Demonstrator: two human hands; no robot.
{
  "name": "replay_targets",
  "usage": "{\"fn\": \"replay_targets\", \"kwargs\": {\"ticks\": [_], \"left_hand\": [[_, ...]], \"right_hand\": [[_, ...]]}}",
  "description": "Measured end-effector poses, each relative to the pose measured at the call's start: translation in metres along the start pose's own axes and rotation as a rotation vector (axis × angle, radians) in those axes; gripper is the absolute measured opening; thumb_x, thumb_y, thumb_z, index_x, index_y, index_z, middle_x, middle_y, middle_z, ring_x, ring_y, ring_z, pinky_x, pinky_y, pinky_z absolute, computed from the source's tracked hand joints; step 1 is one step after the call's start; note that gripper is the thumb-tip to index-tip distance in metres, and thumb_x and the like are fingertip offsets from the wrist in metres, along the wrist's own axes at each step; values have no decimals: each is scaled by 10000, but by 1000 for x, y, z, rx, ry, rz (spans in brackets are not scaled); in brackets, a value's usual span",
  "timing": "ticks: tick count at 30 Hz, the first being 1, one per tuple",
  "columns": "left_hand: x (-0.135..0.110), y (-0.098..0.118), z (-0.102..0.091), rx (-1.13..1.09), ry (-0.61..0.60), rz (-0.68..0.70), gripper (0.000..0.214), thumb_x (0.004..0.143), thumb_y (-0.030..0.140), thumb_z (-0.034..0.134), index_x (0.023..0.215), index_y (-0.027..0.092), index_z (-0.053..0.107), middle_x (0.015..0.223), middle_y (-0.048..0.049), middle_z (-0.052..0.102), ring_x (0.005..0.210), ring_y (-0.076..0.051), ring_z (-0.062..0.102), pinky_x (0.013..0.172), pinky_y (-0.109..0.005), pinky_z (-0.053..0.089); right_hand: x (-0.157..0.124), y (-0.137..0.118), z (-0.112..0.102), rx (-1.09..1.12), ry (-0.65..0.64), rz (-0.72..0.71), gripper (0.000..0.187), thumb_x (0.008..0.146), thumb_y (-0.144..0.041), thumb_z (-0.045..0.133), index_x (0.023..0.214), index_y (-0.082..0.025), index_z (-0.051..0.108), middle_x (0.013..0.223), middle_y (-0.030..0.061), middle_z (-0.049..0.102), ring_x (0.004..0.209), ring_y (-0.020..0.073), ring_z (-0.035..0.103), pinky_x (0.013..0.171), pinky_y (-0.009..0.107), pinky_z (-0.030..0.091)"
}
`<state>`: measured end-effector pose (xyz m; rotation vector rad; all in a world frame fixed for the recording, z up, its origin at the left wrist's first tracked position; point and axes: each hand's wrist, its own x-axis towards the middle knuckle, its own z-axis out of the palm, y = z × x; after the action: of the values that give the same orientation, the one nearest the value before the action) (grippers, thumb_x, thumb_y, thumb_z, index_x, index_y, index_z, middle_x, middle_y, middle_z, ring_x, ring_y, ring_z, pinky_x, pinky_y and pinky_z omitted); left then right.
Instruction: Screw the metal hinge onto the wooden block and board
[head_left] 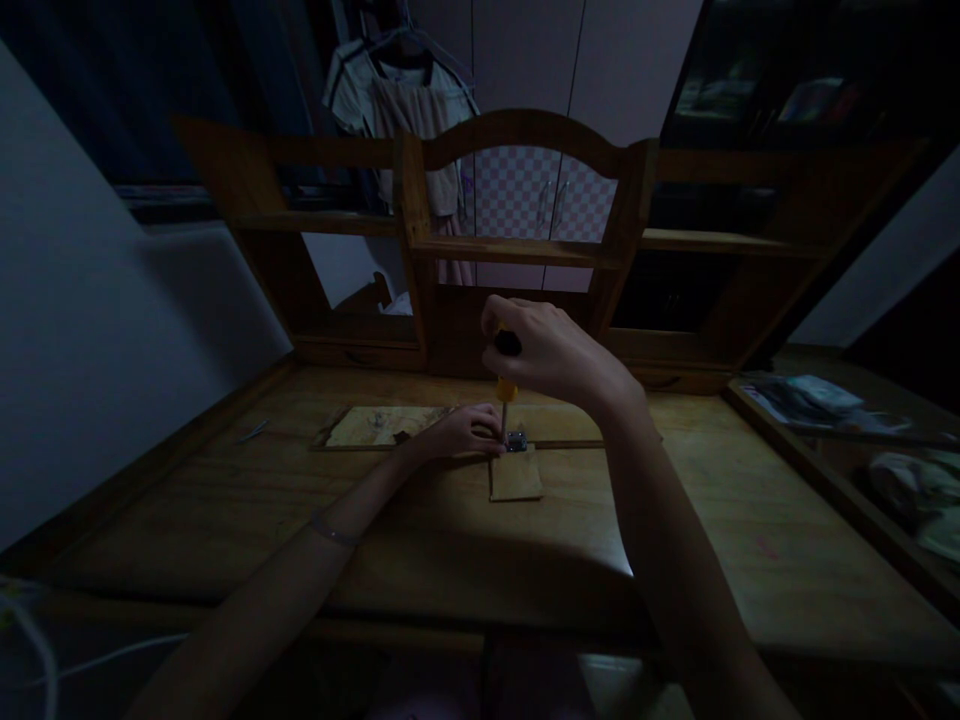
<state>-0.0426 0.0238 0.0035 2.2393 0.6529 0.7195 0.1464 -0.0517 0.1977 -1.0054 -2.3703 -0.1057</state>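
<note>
My right hand is closed round the yellow and black handle of a screwdriver, which stands upright with its shaft pointing down. The shaft's tip meets a small metal hinge. This hinge lies where a small wooden piece adjoins a long, thin board. Beside the tip, my left hand pinches thumb and fingertips together at the hinge's left edge. What sits between those fingertips is too small to make out. Part of the long board is hidden behind my left hand.
The boards lie on a wooden desk with a raised shelf unit along its back. A thin, light metallic object lies at the left. Plastic-wrapped items sit on the right-hand side surface. The room is dim.
</note>
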Motion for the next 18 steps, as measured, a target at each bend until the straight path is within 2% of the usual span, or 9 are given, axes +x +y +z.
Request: {"fn": "replay_targets", "kwargs": {"ticks": [10, 16, 18], "left_hand": [[0, -4, 4, -38, 72, 27, 302, 770, 485, 859, 800, 189, 806, 905, -58, 699, 829, -163, 655, 774, -267, 493], [2, -7, 5, -55, 150, 12, 343, 778, 507, 847, 798, 167, 804, 857, -53, 679, 754, -143, 631, 683, -253, 469], [3, -8, 5, -64, 198, 26, 342, 789, 505, 840, 810, 165, 803, 862, -56, 681, 774, -150, 638, 709, -262, 482]], "right_hand": [[-1, 6, 0, 34, 21, -5, 211, 863, -264, 556, 1068, -215, 556, 1073, 72, 671, 944, 236, 615, 841, 343, 403], [-1, 8, -4, 12, 120, -10, 208, 886, -239, 551, 1092, -215, 551, 1004, 59, 661, 847, 213, 587, 788, 332, 397], [-1, 8, -6, 7, 153, -6, 201, 904, -241, 551, 1103, -222, 545, 988, 55, 659, 818, 206, 573, 764, 330, 390]]}}
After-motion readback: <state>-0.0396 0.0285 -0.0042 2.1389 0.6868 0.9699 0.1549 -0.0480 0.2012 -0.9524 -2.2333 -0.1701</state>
